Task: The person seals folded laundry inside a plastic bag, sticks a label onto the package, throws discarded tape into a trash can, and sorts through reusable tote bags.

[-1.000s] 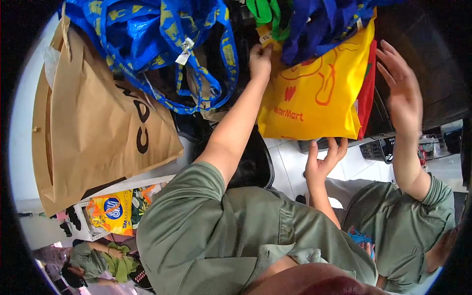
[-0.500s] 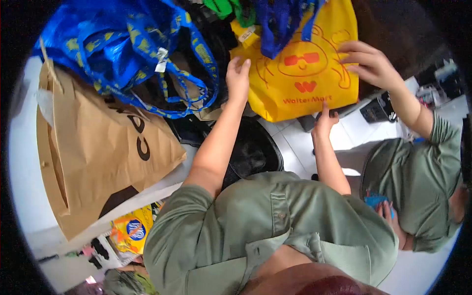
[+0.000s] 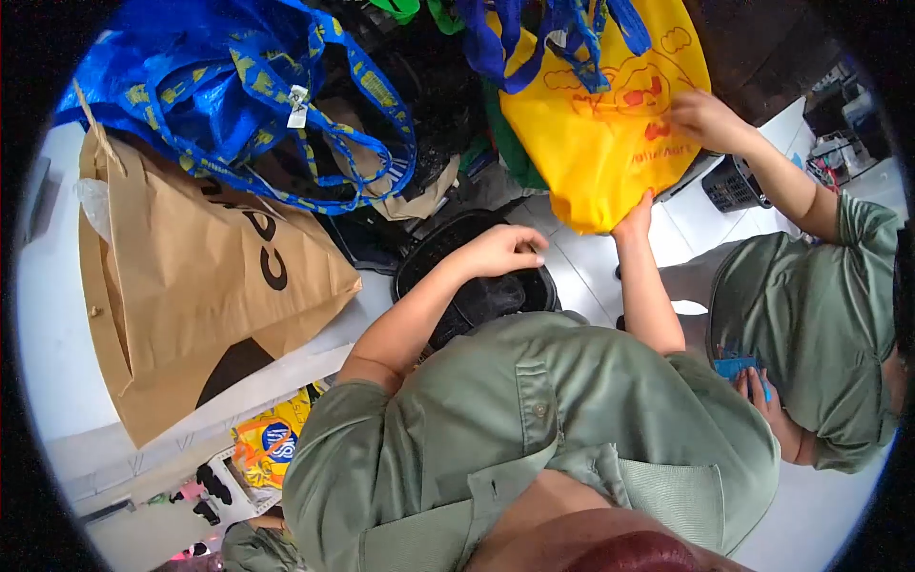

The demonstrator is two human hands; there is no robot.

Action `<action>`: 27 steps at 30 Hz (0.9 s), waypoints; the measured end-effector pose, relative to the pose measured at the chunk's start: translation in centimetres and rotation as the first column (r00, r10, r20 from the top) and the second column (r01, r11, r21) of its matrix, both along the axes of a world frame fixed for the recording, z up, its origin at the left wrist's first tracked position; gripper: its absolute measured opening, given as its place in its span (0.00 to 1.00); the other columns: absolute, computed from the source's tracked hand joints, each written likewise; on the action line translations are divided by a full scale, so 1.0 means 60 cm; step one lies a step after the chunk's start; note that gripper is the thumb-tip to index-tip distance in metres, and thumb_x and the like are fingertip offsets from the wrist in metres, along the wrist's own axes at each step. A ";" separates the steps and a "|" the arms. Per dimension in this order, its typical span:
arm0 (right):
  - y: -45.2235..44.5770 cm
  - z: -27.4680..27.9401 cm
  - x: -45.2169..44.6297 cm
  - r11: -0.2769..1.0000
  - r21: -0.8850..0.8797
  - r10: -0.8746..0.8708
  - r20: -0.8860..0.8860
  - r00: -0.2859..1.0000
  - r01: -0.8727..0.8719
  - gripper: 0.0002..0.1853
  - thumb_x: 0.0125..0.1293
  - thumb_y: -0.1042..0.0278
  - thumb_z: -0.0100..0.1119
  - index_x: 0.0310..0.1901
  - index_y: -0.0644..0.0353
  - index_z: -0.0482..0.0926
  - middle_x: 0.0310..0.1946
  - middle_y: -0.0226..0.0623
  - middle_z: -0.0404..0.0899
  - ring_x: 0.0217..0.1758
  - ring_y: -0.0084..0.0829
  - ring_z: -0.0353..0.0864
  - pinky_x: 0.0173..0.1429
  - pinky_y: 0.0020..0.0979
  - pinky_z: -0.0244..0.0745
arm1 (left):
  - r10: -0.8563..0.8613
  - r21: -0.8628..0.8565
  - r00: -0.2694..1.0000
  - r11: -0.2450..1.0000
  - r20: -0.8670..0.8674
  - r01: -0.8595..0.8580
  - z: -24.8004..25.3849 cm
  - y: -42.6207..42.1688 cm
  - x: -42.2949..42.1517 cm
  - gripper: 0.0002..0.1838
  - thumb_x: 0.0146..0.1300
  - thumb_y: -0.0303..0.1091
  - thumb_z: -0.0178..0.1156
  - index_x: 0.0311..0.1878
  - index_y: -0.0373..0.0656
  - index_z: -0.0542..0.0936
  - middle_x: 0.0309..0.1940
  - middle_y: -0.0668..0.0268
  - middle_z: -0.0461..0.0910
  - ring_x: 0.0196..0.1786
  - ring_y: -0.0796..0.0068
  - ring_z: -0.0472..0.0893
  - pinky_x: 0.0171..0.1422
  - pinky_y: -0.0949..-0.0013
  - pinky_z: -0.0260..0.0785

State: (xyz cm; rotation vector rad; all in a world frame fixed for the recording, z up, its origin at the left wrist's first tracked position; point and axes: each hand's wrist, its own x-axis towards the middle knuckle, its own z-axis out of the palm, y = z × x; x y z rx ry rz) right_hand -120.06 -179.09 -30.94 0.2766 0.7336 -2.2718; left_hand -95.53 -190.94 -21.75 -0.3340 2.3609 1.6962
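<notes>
My left hand (image 3: 500, 252) is empty, its fingers loosely curved and apart, over the rim of a black basket (image 3: 546, 286). With my right hand (image 3: 634, 217) I hold the lower edge of a yellow bag (image 3: 591, 162); most of its fingers are hidden by the bag. The yellow bag has a red printed cartoon and hangs tilted, its bottom bunched towards me. Blue straps (image 3: 524, 57) hang over its upper part. A co-worker's hand (image 3: 705, 121) is at the bag's right side.
A large blue bag (image 3: 172, 86) with patterned straps lies at the upper left, above a brown paper bag (image 3: 191, 276). The co-worker's other hand (image 3: 755, 386) holds a blue item (image 3: 734, 367) at the right. Another black basket (image 3: 732, 183) stands on the tiled floor.
My left hand has left the yellow bag and moved down over the black basket. The bag's bottom has swung towards me and bunched up. My right hand has stayed at its lower edge.
</notes>
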 end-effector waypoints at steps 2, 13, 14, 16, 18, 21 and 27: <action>0.021 0.004 0.013 0.997 0.039 0.065 0.025 0.998 -0.066 0.31 0.69 0.41 0.31 0.64 0.55 0.61 0.63 0.39 0.65 0.64 0.45 0.66 0.66 0.49 0.59 | 0.013 -0.046 0.999 0.999 -0.043 -0.015 -0.031 -0.002 0.013 0.18 0.59 0.33 0.61 0.52 0.37 0.75 0.39 0.68 0.79 0.41 0.81 0.77 0.49 0.73 0.70; 0.090 -0.080 0.002 0.917 0.390 -0.064 0.351 0.934 -0.083 0.33 0.65 0.35 0.36 0.61 0.53 0.59 0.61 0.46 0.65 0.63 0.47 0.64 0.64 0.51 0.54 | 0.601 0.073 0.782 0.798 -0.165 -0.598 -0.050 -0.032 -0.038 0.13 0.58 0.35 0.62 0.42 0.36 0.78 0.34 0.64 0.81 0.35 0.78 0.79 0.44 0.74 0.70; 0.090 -0.062 0.003 0.921 0.376 -0.001 0.269 0.963 -0.105 0.33 0.64 0.35 0.38 0.60 0.53 0.60 0.61 0.46 0.65 0.65 0.47 0.62 0.64 0.51 0.53 | 0.549 0.109 0.830 0.835 -0.098 -0.540 -0.024 -0.023 -0.037 0.12 0.61 0.34 0.60 0.43 0.35 0.78 0.37 0.67 0.80 0.40 0.82 0.77 0.48 0.77 0.68; 0.079 -0.021 0.005 0.930 0.355 0.040 0.159 0.986 -0.095 0.33 0.63 0.37 0.45 0.62 0.51 0.58 0.63 0.43 0.62 0.66 0.47 0.59 0.65 0.52 0.51 | 0.490 0.101 0.869 0.870 -0.066 -0.483 -0.004 -0.008 -0.042 0.11 0.61 0.34 0.60 0.41 0.36 0.79 0.36 0.69 0.80 0.39 0.83 0.76 0.47 0.77 0.68; 0.053 0.015 0.006 0.929 0.366 0.021 -0.194 0.981 0.053 0.35 0.62 0.42 0.51 0.65 0.49 0.54 0.63 0.38 0.62 0.64 0.44 0.61 0.63 0.53 0.52 | 0.460 0.127 0.885 0.885 -0.079 -0.449 0.017 0.008 -0.049 0.10 0.61 0.34 0.61 0.39 0.36 0.79 0.35 0.70 0.80 0.38 0.84 0.76 0.47 0.77 0.68; 0.019 0.055 0.011 0.918 0.379 0.006 -0.305 0.952 0.116 0.37 0.61 0.48 0.54 0.67 0.49 0.50 0.61 0.32 0.64 0.62 0.40 0.62 0.60 0.52 0.54 | 0.389 0.152 0.907 0.918 -0.161 -0.366 0.065 0.031 -0.048 0.11 0.61 0.35 0.61 0.40 0.37 0.80 0.35 0.69 0.81 0.38 0.83 0.77 0.48 0.77 0.68; -0.016 0.066 0.052 0.980 0.197 0.134 -0.554 0.821 -0.027 0.34 0.63 0.53 0.53 0.67 0.53 0.51 0.56 0.34 0.69 0.57 0.32 0.69 0.59 0.40 0.63 | -0.083 0.340 0.994 0.935 -0.074 0.103 0.145 0.041 -0.008 0.14 0.61 0.36 0.61 0.45 0.36 0.79 0.41 0.65 0.81 0.44 0.79 0.78 0.50 0.74 0.70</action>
